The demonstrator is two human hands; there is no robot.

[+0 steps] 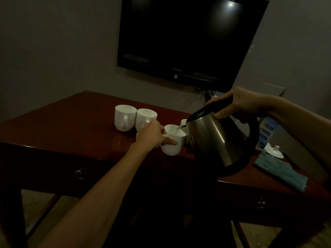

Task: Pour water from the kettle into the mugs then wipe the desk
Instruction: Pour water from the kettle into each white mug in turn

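Note:
My right hand [238, 104] grips the black handle of a steel kettle [215, 140], which is tilted to the left with its spout over a white mug [174, 142]. My left hand [152, 135] holds that mug on the dark red desk [80, 129], thumb along its side. Two more white mugs [125, 117] [145, 118] stand side by side behind my left hand. A fourth white mug [183, 122] peeks out behind the kettle's spout. A teal cloth [281, 171] lies on the desk at the right.
A black television [188, 38] hangs on the wall above the desk. A white lid [275, 152] and a blue and white carton [266, 133] sit at the right behind the cloth. Drawer pulls [81, 173] show on the desk's front.

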